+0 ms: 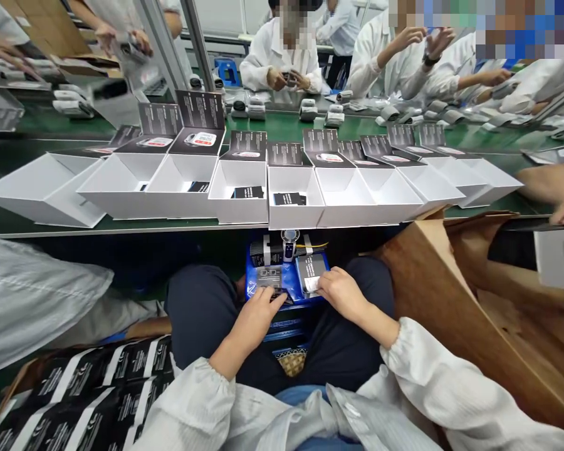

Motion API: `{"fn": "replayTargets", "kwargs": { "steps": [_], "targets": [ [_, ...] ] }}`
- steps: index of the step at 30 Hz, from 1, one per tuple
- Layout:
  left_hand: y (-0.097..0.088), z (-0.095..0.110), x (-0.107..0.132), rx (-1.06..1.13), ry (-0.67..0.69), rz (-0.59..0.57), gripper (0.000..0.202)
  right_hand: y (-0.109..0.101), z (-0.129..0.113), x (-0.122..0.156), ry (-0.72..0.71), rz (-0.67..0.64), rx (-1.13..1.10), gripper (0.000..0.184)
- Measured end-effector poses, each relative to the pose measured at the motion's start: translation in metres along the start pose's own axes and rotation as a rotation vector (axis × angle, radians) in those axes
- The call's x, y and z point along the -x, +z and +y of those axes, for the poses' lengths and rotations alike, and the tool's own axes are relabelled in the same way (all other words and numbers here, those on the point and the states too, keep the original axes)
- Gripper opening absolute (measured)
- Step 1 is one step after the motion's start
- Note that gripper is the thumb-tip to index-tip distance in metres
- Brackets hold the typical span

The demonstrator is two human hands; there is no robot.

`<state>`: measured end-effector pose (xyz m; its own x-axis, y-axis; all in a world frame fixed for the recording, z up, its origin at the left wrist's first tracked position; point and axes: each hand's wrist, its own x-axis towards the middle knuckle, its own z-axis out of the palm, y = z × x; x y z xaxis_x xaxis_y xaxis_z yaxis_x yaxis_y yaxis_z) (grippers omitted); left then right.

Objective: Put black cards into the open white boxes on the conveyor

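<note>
A blue tray (289,274) rests between my knees, below the table's front edge. My left hand (257,314) lies over its left side with fingers stretched out, touching some small dark printed packets (269,277). At the right side, the fingers of my right hand (342,292) are closed on the corner of a dark printed card (312,268) with a white strip. Whether that card is lifted off the ones beneath, I cannot tell. Behind these, a banded dark bundle (267,252) and a silver-and-dark round-headed device (289,245) sit at the tray's back.
A row of open white boxes (242,210) lines the green table (282,120); several hold dark cards. Black packs with white bands (82,382) fill a carton at lower left. A large brown carton (432,275) stands at right. Co-workers (282,59) handle small things across the table.
</note>
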<state>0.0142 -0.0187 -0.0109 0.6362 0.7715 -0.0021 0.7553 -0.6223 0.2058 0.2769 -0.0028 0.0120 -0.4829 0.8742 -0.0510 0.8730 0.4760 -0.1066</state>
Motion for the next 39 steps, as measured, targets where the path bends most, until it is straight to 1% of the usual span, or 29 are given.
{"fn": "replayTargets", "kwargs": {
  "steps": [2, 3, 5, 7, 8, 10, 11, 12, 13, 14, 15, 16, 18, 19, 20, 21, 23, 26, 27, 28, 29, 31, 32, 34, 35, 36, 38, 39],
  "targets": [
    [-0.012, 0.007, -0.002, 0.043, 0.073, 0.140, 0.045, -0.015, -0.002, 0.001, 0.011, 0.006, -0.076, 0.020],
    [-0.021, 0.012, -0.007, 0.057, 0.116, 0.218, 0.041, -0.025, -0.005, 0.003, 0.010, 0.020, -0.149, 0.021],
    [-0.045, 0.025, -0.021, 0.073, 0.200, 0.404, 0.032, -0.051, -0.014, 0.012, -0.016, 0.071, -0.328, 0.025],
    [-0.075, 0.039, -0.041, 0.072, 0.283, 0.603, 0.028, -0.083, -0.023, 0.022, -0.072, 0.166, -0.421, 0.028],
    [-0.090, 0.045, -0.051, 0.071, 0.318, 0.697, 0.028, -0.100, -0.025, 0.025, -0.101, 0.234, -0.405, 0.029],
    [-0.113, 0.051, -0.068, 0.091, 0.351, 0.871, 0.035, -0.131, -0.020, 0.023, -0.131, 0.408, -0.273, 0.029],
    [-0.119, 0.049, -0.073, 0.117, 0.341, 0.935, 0.040, -0.144, -0.013, 0.018, -0.111, 0.504, -0.182, 0.028],
    [-0.119, 0.044, -0.076, 0.150, 0.314, 0.967, 0.042, -0.154, -0.002, 0.011, -0.072, 0.587, -0.094, 0.028],
    [-0.114, 0.035, -0.077, 0.178, 0.275, 0.950, 0.042, -0.162, 0.011, 0.002, -0.020, 0.649, -0.016, 0.028],
    [-0.104, 0.024, -0.075, 0.194, 0.225, 0.875, 0.039, -0.166, 0.025, -0.007, 0.036, 0.693, 0.047, 0.028],
    [-0.089, 0.012, -0.071, 0.191, 0.169, 0.747, 0.037, -0.168, 0.040, -0.015, 0.081, 0.718, 0.098, 0.029],
    [-0.071, -0.001, -0.066, 0.168, 0.109, 0.572, 0.038, -0.168, 0.053, -0.022, 0.108, 0.730, 0.136, 0.030],
    [-0.035, -0.022, -0.054, 0.103, 0.021, 0.203, 0.053, -0.162, 0.073, -0.029, 0.124, 0.750, 0.182, 0.031],
    [-0.018, -0.028, -0.049, 0.074, -0.013, 0.051, 0.063, -0.159, 0.079, -0.029, 0.138, 0.774, 0.194, 0.032],
    [-0.005, -0.032, -0.044, 0.050, -0.043, -0.062, 0.072, -0.157, 0.083, -0.027, 0.159, 0.806, 0.202, 0.032],
    [0.005, -0.034, -0.041, 0.029, -0.076, -0.135, 0.077, -0.157, 0.085, -0.024, 0.186, 0.848, 0.213, 0.033],
    [0.014, -0.032, -0.039, -0.007, -0.146, -0.196, 0.078, -0.163, 0.088, -0.018, 0.243, 0.936, 0.264, 0.035],
    [0.015, -0.028, -0.040, -0.029, -0.210, -0.235, 0.071, -0.180, 0.090, -0.017, 0.290, 1.037, 0.418, 0.039],
    [0.014, -0.027, -0.041, -0.026, -0.219, -0.262, 0.069, -0.184, 0.091, -0.020, 0.286, 1.041, 0.456, 0.039],
    [0.014, -0.027, -0.041, -0.022, -0.222, -0.298, 0.070, -0.186, 0.091, -0.024, 0.264, 1.011, 0.476, 0.040],
    [0.014, -0.027, -0.040, -0.020, -0.220, -0.335, 0.073, -0.187, 0.089, -0.028, 0.225, 0.949, 0.477, 0.039],
    [0.017, -0.027, -0.038, -0.036, -0.210, -0.376, 0.083, -0.180, 0.083, -0.033, 0.142, 0.786, 0.435, 0.037],
    [0.019, -0.026, -0.036, -0.051, -0.201, -0.368, 0.084, -0.173, 0.077, -0.033, 0.113, 0.723, 0.402, 0.036],
    [0.022, -0.023, -0.032, -0.088, -0.187, -0.315, 0.075, -0.152, 0.061, -0.028, 0.077, 0.679, 0.310, 0.033],
    [0.023, -0.021, -0.030, -0.103, -0.180, -0.290, 0.072, -0.137, 0.052, -0.024, 0.042, 0.651, 0.251, 0.029],
    [0.023, -0.019, -0.028, -0.111, -0.172, -0.283, 0.070, -0.120, 0.042, -0.019, -0.011, 0.590, 0.193, 0.025],
    [0.021, -0.016, -0.024, -0.099, -0.159, -0.300, 0.069, -0.080, 0.022, -0.011, -0.117, 0.388, 0.113, 0.020],
    [0.019, -0.015, -0.021, -0.083, -0.151, -0.300, 0.068, -0.059, 0.013, -0.008, -0.147, 0.277, 0.100, 0.019]
  ]
}}
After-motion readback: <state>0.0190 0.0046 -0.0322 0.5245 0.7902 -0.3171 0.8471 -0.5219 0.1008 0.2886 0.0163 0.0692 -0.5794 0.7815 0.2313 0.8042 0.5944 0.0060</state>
